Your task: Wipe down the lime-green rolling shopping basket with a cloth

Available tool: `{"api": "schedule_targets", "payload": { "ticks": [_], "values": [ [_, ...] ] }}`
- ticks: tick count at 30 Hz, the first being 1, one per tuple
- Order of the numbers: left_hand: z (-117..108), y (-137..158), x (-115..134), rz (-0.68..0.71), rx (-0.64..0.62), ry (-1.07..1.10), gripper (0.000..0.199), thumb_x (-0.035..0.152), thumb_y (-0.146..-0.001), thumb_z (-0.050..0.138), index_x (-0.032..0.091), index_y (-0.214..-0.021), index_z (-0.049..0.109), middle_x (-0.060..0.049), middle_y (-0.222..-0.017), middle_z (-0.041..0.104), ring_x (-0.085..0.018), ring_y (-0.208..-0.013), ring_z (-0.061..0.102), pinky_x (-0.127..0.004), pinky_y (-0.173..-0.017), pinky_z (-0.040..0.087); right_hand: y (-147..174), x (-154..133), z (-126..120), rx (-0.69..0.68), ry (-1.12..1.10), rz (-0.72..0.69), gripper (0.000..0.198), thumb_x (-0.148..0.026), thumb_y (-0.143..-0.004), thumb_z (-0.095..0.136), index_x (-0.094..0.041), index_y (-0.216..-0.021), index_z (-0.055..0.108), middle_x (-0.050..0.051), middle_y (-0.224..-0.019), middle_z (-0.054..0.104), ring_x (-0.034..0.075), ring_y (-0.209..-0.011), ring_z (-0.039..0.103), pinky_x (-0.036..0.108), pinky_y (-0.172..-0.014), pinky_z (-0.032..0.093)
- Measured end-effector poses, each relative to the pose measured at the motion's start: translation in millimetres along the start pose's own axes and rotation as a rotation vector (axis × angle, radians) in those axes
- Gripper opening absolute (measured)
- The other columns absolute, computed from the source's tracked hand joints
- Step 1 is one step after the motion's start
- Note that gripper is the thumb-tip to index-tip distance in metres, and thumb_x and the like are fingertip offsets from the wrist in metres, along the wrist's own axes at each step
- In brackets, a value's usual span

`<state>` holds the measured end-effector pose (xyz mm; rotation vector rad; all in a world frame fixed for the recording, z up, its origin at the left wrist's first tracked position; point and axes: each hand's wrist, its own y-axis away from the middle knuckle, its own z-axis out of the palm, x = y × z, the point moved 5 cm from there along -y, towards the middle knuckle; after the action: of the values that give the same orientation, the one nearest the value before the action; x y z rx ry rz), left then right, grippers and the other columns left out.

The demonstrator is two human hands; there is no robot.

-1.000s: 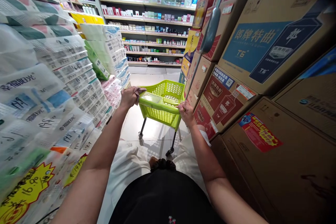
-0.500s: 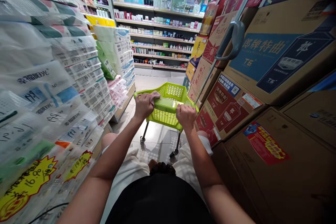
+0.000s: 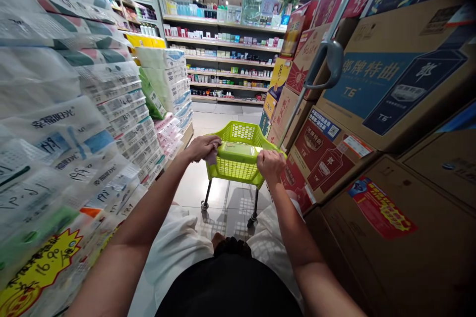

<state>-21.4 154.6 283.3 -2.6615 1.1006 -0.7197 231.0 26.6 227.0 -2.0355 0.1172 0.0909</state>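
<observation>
A lime-green plastic shopping cart (image 3: 241, 171) stands in front of me, its basket perforated and its dark legs on wheels. My right hand (image 3: 271, 164) is closed around the right end of the cart's handle (image 3: 238, 149). At the handle's left end, my left hand (image 3: 201, 148) is closed on a pale pink cloth (image 3: 212, 154), which hangs down over the bar. The fingertips of the left hand are partly hidden by the cloth. What lies in the basket, if anything, cannot be made out.
Stacked tissue packs (image 3: 122, 109) line the left side of the aisle. Cardboard cartons (image 3: 357, 84) rise close on the right, with a grey-handled pole (image 3: 327, 62) leaning before them. Shelves of small boxes (image 3: 230, 42) cross the far end, beyond the tiled floor (image 3: 208, 119).
My left hand has slid left on the handle, and the cloth now drapes below the bar instead of bunching on top. The right hand keeps its grip; the view has tilted slightly upward.
</observation>
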Motion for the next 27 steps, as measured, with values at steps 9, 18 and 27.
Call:
{"api": "schedule_targets", "payload": {
  "ticks": [9, 18, 27],
  "values": [
    [3, -21, 16, 0.13, -0.272, -0.282, 0.054, 0.078, -0.077, 0.065, 0.024, -0.07, 0.066, -0.004, -0.069, 0.067, -0.026, -0.078, 0.067, -0.036, -0.088, 0.045, -2, 38, 12, -0.152, -0.032, -0.002, 0.032, -0.024, -0.097, 0.048, -0.021, -0.069, 0.062, 0.006, -0.073, 0.07, 0.021, -0.075, 0.053, 0.038, -0.081, 0.032],
    [1, 41, -19, 0.058, 0.354, 0.095, 0.038, 0.055, -0.096, 0.052, 0.022, -0.095, 0.071, -0.011, -0.107, 0.073, -0.024, -0.103, 0.067, -0.038, -0.097, 0.053, 1, 50, 18, -0.118, -0.077, 0.061, 0.031, -0.023, -0.096, 0.049, -0.022, -0.07, 0.064, 0.008, -0.077, 0.069, 0.023, -0.077, 0.054, 0.039, -0.082, 0.034],
    [105, 70, 56, -0.027, 0.676, 0.057, 0.022, 0.042, -0.1, 0.055, 0.027, -0.103, 0.072, -0.015, -0.121, 0.069, -0.034, -0.136, 0.055, -0.062, -0.12, 0.038, 4, 56, 9, -0.01, -0.067, 0.023, 0.035, -0.022, -0.095, 0.043, -0.023, -0.064, 0.059, 0.006, -0.07, 0.066, 0.022, -0.072, 0.055, 0.038, -0.081, 0.035]
  ]
}}
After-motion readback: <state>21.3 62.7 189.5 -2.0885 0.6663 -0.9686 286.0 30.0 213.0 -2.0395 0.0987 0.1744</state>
